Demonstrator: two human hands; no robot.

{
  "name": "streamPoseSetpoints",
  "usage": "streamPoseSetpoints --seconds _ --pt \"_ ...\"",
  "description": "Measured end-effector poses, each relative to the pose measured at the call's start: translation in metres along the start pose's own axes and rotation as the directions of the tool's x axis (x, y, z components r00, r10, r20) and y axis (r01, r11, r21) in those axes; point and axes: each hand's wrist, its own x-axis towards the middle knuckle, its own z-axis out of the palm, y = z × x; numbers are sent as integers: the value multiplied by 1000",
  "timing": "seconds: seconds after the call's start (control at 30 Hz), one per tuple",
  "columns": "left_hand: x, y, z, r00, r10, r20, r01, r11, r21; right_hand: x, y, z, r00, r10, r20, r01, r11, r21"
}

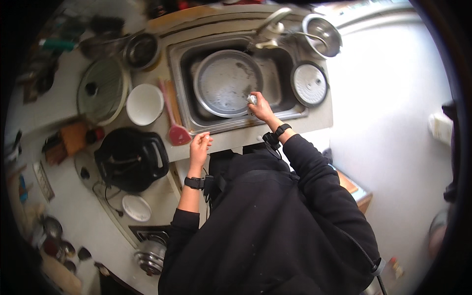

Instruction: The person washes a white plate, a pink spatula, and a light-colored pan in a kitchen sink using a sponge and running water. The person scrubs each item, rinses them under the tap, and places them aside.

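Metal basin [228,81], round, lies in sink [282,88] beyond right hand [262,107], the nearer, gripping pale wad [251,99] at basin's near-right rim; left hand [200,142], loosely curled, holds nothing visible.

The right hand [262,107] partly hides a small, unidentifiable whitish thing [251,99].

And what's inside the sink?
A round metal basin, partly hidden by the right hand and its whitish item. The part of the sink beneath the basin is covered, so unseen.
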Motion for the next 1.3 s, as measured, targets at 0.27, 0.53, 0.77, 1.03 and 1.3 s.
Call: streamPoseSetpoints --seconds 0.27,0.53,0.77,1.03,1.3 --pt "23 15 36 974 32 223 -65 988 141 -65 86 -131 774 24 -633 -136 982 -129" --pt "34 39 88 969 107 225 -163 955 247 -63 148 -177 727 23 -686 -209 959 -190" --pt "34 33 110 986 113 124 -138 965 222 -79 140 -175 732 -37 -680 -292 885 -362" --pt "20 18 94 995 94 18 -96 978 183 -49 77 -171 887 -156 -434 148 988 -51" --pt "17 28 63 993 115 17 -117 978 170 122 -44 -74 981 185 -55 -80 647 759"
